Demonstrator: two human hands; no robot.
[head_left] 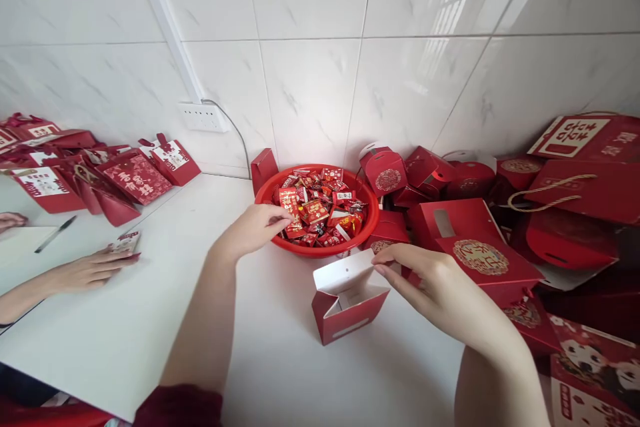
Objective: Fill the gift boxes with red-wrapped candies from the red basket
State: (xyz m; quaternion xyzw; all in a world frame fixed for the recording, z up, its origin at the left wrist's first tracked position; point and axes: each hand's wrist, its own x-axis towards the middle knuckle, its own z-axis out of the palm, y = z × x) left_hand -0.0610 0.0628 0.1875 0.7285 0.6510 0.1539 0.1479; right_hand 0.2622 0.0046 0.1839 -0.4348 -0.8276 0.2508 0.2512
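My left hand (254,232) reaches over the near left rim of a red plastic basket (320,253) filled with small wrapped candies (327,208). Its thumb and fingers are closed together against a red-and-gold candy packet (289,201); whether they grip it cannot be made out. To the right, my right hand (425,277) pinches the corner of the raised white flap of a small red gift box (353,321). This box stands upright on the white table with its top open, and its pale inside shows.
Red gift boxes (477,257) and bags (590,187) are heaped at the right. More gift bags (135,177) stand at the far left. Another person's hand (95,270) rests by a small card (125,242), near a pen (55,235). A power strip (203,117) is on the tiled wall.
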